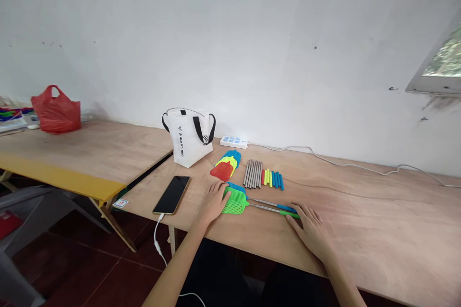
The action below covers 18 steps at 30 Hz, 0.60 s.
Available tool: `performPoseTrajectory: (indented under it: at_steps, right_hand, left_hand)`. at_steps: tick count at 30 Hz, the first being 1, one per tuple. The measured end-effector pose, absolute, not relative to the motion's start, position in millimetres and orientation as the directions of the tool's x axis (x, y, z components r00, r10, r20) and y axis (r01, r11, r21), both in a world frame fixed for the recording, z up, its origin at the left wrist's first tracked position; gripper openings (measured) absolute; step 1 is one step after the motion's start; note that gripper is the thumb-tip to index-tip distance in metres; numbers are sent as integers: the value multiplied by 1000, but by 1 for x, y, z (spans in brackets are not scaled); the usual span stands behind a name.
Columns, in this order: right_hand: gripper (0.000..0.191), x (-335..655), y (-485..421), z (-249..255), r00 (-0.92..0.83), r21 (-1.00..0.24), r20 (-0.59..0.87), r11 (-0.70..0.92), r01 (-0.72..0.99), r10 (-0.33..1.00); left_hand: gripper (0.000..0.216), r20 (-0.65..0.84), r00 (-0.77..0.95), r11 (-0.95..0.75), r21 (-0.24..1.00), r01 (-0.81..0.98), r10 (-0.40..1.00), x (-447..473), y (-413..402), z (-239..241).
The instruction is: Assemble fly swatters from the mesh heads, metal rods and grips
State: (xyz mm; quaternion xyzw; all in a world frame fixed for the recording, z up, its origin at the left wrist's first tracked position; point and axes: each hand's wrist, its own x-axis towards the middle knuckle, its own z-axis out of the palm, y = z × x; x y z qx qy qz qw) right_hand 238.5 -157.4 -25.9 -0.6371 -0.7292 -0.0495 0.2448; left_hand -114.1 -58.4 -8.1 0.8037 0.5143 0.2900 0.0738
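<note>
A green fly swatter [236,201] lies flat on the wooden table, partly overlapping a blue fly swatter [237,188]; both have metal rods and coloured handles pointing right. My left hand [215,201] rests at the left edge of the mesh heads, fingers stretched out and thumb over the green one. At the handle ends lies my right hand [308,223], its fingers extended and touching the blue grip [284,207] and the green grip [289,214]. Behind them are loose swatter heads in red [221,171], yellow and blue, a row of metal rods [252,174], and short coloured handles [272,179].
A phone [172,194] with a white cable [157,244] lies left of my left hand. Behind stand a white bag [189,139] and a power strip [234,142] against the wall. A red plastic bag [57,110] sits on another table, across a gap.
</note>
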Motion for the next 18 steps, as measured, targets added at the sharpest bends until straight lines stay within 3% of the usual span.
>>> performPoseTrajectory:
  at_steps: [18]
  right_hand:
    - [41, 238, -157, -24, -65, -242, 404, 175, 954, 912]
  left_hand:
    - [38, 365, 299, -440, 406, 801, 882, -113, -59, -6]
